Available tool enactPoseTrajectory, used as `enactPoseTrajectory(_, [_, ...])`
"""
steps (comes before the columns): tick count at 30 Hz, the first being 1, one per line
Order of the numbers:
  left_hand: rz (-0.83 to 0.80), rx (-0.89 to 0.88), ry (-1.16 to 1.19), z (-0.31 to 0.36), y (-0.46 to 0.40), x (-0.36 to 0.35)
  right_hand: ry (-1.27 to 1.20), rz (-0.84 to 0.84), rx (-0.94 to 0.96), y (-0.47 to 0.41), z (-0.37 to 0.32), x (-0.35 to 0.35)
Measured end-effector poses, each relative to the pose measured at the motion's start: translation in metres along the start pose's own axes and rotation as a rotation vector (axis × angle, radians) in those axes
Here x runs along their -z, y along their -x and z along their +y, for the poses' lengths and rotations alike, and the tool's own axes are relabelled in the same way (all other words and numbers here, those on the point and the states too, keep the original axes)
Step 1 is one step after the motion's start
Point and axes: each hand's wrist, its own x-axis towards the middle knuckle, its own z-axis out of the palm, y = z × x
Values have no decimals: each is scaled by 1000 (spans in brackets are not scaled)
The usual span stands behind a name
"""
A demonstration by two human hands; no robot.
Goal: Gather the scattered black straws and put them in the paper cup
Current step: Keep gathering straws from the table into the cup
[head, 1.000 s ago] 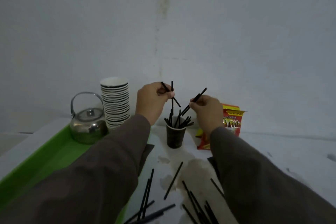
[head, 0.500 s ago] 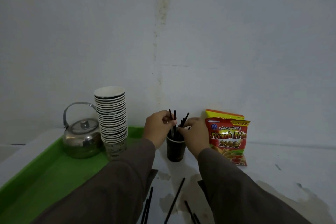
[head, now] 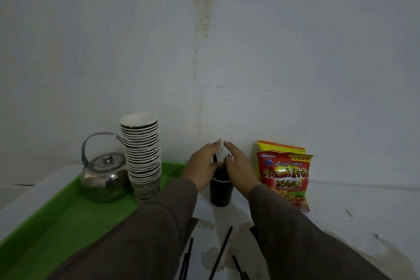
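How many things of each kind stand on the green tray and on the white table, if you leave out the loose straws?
Kettle, metal, on the green tray: 1
Stack of paper cups, on the tray: 1
Black paper cup holding straws, on the table: 1
Snack bags: 2, the red French fries bag and a yellow bag behind it
Total: 5

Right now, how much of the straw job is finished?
Partly done. Some straws already stand in the dark paper cup. The left hand and right hand are open, fingers straight, flanking the cup's top and holding nothing. Several loose straws lie on the table near the person, not yet gathered.
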Motion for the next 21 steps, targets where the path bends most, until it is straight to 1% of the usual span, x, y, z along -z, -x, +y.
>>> enactPoseTrajectory(3, [-149, 15, -322, 0, -4, -1, -75, -1, 19, 7, -7, 11])
enactPoseTrajectory(5, [-160, 32, -407, 2, -5, 3, -100, 23, 49, 15, -15, 21])
enactPoseTrajectory(8, [-85, 43, -296, 11, 4, 17, -107, 68, 99, 38, -27, 36])
enactPoseTrajectory(11, [-14, 5, -219, 20, 32, 30, -24, 93, 127, 73, -26, 46])
enactPoseTrajectory(14, [15, -48, -176, 28, 82, 39, 59, 24, 87, 110, -18, 52])
enactPoseTrajectory(16, [-20, -65, -151, 33, 121, 41, 118, -59, 77, 138, -13, 54])
enactPoseTrajectory(18, [-93, -59, -126, 36, 158, 41, 177, -124, 82, 167, -10, 53])
enactPoseTrajectory(21, [-161, -56, -95, 37, 204, 35, 202, -199, 97, 206, -11, 47])
